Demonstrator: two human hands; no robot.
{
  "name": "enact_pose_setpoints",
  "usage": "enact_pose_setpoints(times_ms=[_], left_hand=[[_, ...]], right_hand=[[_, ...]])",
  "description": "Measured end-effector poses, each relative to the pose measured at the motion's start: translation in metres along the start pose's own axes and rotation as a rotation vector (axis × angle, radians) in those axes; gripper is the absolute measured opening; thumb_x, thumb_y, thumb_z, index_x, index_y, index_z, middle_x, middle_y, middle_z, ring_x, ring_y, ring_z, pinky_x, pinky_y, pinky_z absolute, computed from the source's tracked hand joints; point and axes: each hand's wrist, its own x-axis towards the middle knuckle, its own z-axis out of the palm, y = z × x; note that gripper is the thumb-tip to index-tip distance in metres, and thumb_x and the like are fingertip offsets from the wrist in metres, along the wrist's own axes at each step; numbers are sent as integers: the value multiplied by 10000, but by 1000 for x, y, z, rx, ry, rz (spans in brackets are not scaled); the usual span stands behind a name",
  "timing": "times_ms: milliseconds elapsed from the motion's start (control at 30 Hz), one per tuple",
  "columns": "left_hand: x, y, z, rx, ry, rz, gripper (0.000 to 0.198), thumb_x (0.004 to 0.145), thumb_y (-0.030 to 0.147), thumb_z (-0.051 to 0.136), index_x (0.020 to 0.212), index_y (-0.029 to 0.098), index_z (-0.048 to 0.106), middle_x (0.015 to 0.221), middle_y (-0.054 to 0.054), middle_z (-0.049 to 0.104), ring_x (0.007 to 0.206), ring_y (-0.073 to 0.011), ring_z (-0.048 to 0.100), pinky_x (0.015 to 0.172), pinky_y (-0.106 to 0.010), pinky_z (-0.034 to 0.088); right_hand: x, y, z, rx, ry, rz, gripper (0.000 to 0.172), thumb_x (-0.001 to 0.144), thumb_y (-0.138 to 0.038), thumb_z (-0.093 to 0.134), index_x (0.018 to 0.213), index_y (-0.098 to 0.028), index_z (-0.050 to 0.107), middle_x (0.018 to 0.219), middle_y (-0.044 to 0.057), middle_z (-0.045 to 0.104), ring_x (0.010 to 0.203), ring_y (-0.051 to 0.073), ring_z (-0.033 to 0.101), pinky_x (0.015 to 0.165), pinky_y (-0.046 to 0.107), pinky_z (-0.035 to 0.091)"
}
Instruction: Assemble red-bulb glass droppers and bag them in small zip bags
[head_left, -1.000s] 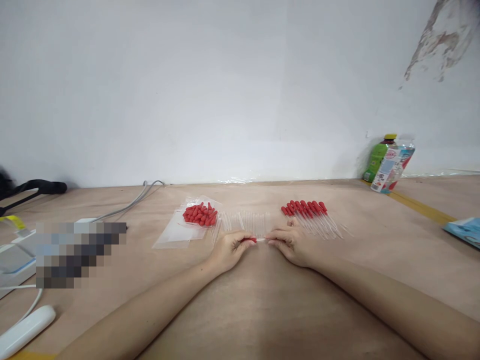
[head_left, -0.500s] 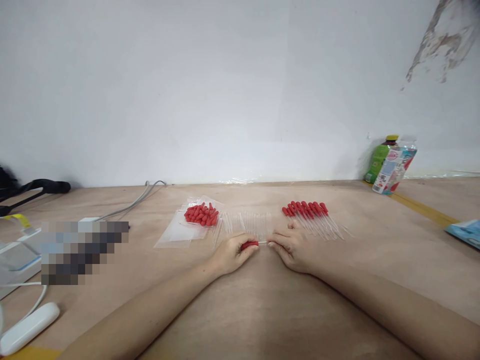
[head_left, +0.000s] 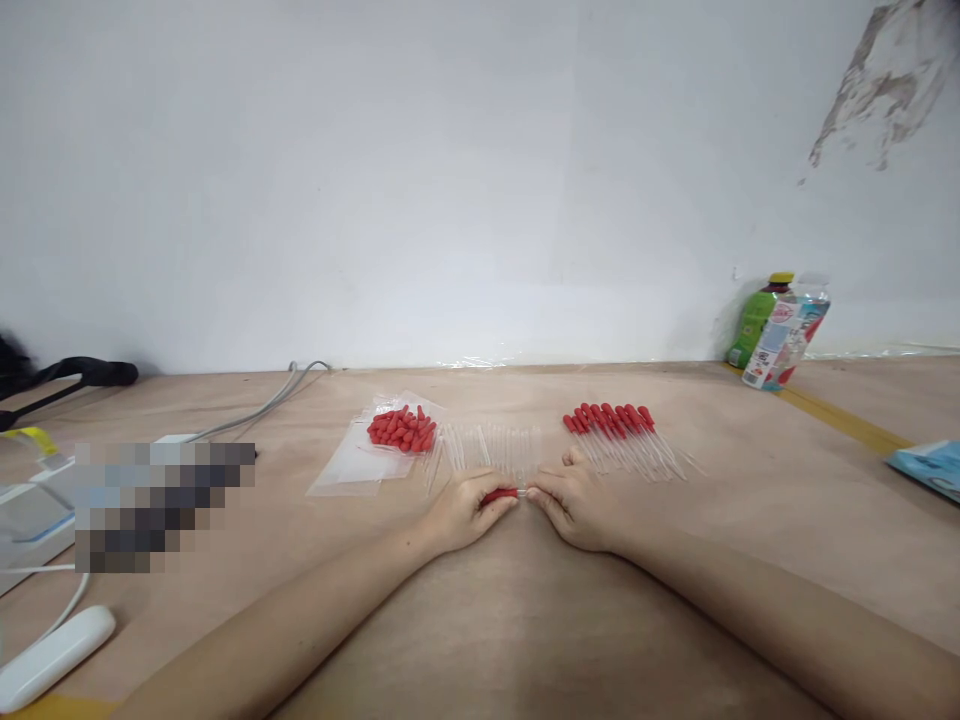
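My left hand (head_left: 469,512) is closed around a red rubber dropper bulb (head_left: 499,495), whose open end points right. My right hand (head_left: 570,505) pinches a thin clear dropper tube (head_left: 523,491), with only a short piece showing between the hands. The tube's end meets the bulb's mouth; how deep it sits inside I cannot tell. Just beyond my hands lies a row of clear tubes (head_left: 495,447). A heap of loose red bulbs (head_left: 403,430) rests on clear plastic bags (head_left: 349,465) to the left. On the right are several droppers with red bulbs fitted (head_left: 611,420), side by side.
Two bottles, one green (head_left: 752,325) and one with a printed label (head_left: 784,340), stand by the wall at the right. A blue packet (head_left: 930,468) lies at the right edge. Cables (head_left: 262,405), a power strip (head_left: 37,515) and a white device (head_left: 56,655) occupy the left.
My right hand has shifted slightly left toward my left hand, so less of the tube shows between them. My left hand stays nearly in place on the bulb.
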Motion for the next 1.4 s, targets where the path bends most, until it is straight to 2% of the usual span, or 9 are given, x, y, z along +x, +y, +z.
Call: enact_pose_setpoints(times_ms=[233, 367, 467, 600, 700, 800, 933, 1100, 1400], left_hand=[[5, -4, -2, 50, -4, 13, 161, 836, 222, 448, 888, 154, 584, 776, -36, 610, 714, -131, 552, 667, -233, 438], [4, -4, -3, 74, 102, -1, 243, 811, 222, 488, 1046, 172, 524, 942, -61, 585, 883, -164, 532, 791, -288, 429], [1, -5, -4, 119, 197, -30, 371, 787, 233, 517, 1150, 191, 451, 1071, -83, 521, 1007, -197, 474, 871, -344, 395], [0, -6, -4, 124, 154, -14, 263, 788, 209, 503, 1051, 193, 515, 1023, -75, 524, 969, -188, 487, 839, -328, 414], [0, -7, -3, 122, 140, 2, 192, 784, 205, 506, 970, 192, 552, 992, -71, 529, 939, -182, 501, 818, -321, 421], [0, -8, -2, 128, 133, -5, 157, 779, 204, 513, 924, 191, 569, 991, -71, 524, 926, -179, 506, 803, -318, 425], [0, -9, -2, 137, 110, -17, 147, 778, 198, 514, 908, 190, 580, 997, -70, 516, 920, -177, 502, 794, -315, 425], [0, -8, -3, 140, 100, -22, 135, 782, 207, 510, 892, 193, 588, 1001, -69, 517, 919, -175, 505, 794, -311, 427], [-1, -9, -3, 130, 84, -34, 119, 783, 202, 508, 868, 198, 592, 1014, -67, 510, 918, -178, 501, 792, -315, 430]], right_hand=[[9, -5, -11, 17, -72, 56, 264, 872, -225, 344, 748, -179, 573, 707, 13, 630, 640, 120, 522, 695, 294, 256], [12, 0, -31, -13, -120, 69, 238, 830, -217, 406, 737, -197, 625, 711, 19, 651, 673, 137, 538, 711, 301, 260], [11, 21, -44, -12, -65, 278, 254, 807, -245, 413, 696, -207, 637, 632, 2, 638, 582, 125, 520, 647, 271, 285], [4, 60, -51, -116, 35, 759, 306, 779, -362, 408, 632, -208, 628, 610, 16, 628, 567, 151, 529, 541, 254, 274], [-3, 79, -50, -249, 61, 940, 294, 742, -383, 429, 607, -209, 622, 624, 37, 631, 612, 186, 549, 553, 268, 277], [-8, 84, -47, -313, -6, 966, 301, 737, -369, 426, 570, -208, 619, 601, 47, 621, 628, 203, 555, 606, 297, 289], [-8, 80, -41, -304, -67, 957, 341, 754, -364, 401, 523, -203, 592, 620, 50, 623, 662, 213, 557, 648, 325, 295], [-4, 75, -36, -226, -66, 913, 366, 772, -357, 371, 496, -200, 553, 593, 28, 608, 639, 192, 544, 653, 318, 303], [-8, 81, -35, -285, -3, 952, 398, 774, -370, 363, 477, -189, 556, 580, 48, 599, 640, 205, 543, 689, 358, 287]])
